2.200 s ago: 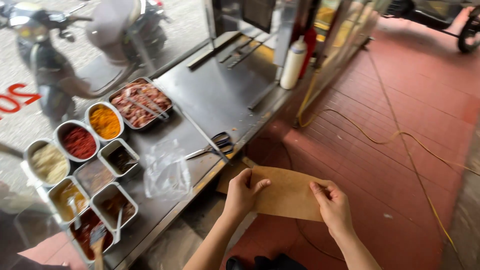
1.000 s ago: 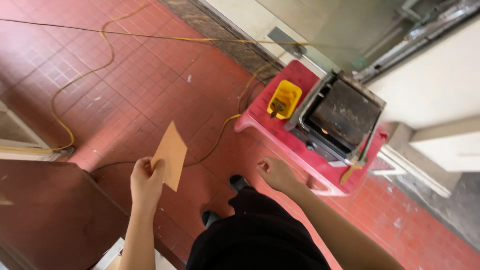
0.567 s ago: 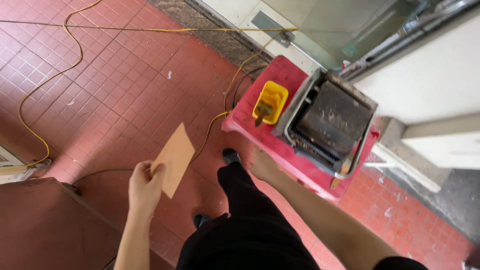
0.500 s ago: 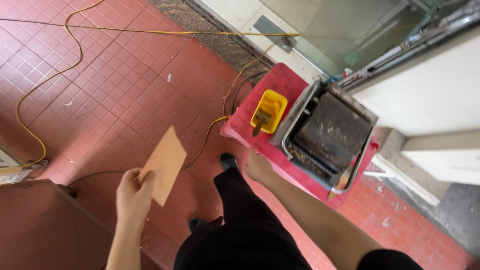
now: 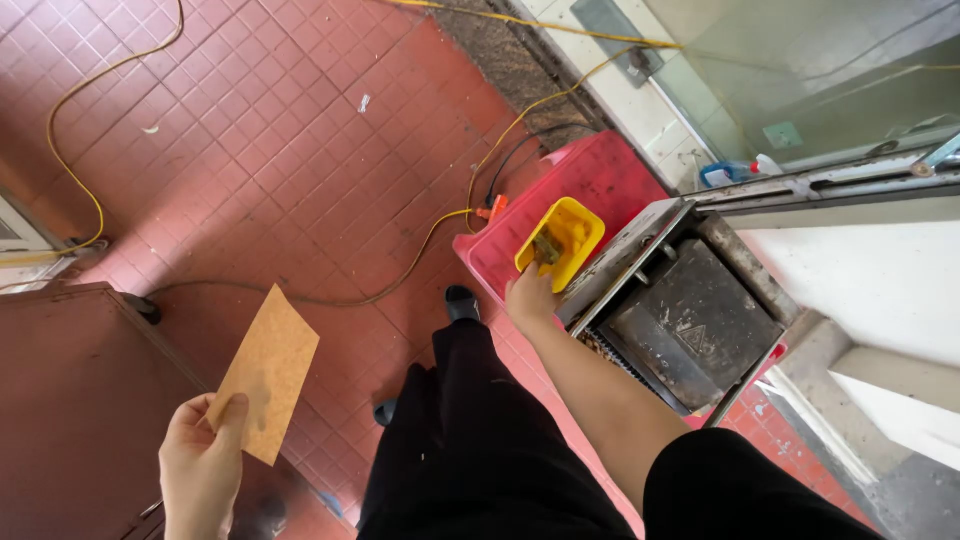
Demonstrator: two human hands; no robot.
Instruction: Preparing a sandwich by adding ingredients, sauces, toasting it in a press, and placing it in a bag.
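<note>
A: Since half a second ago, the right hand (image 5: 530,297) has been carried forward to the yellow tub (image 5: 560,241), where it had been hanging short of the red stand (image 5: 590,190). The brown paper bag (image 5: 265,372) has been kept raised on the left.

B: How are the hands seen at this moment?

A: The left hand (image 5: 203,468) is closed on the lower corner of the bag, thumb over the front, so the bag is held flat and upright over the red tiled floor (image 5: 280,130). The right hand is laid against the near end of the tub; whether its fingers are curled round anything cannot be told, since they are hidden by the back of the hand.

B: Which step is judged to be in hand?

A: Something is being reached for in the tub, it seems, while the bag is kept ready. A small dark object lies inside the tub, too blurred to be named. A firm pinch on it would likely be called for next, and the bag's mouth would have to be opened.

B: How does the bag look?

A: It is seen as a thin, flat, tan rectangle, speckled, uncreased and apparently empty. A dark metal grill (image 5: 690,320) stands just beside the tub, on the same stand, and a yellow cable (image 5: 440,215) is trailed across the floor.
</note>
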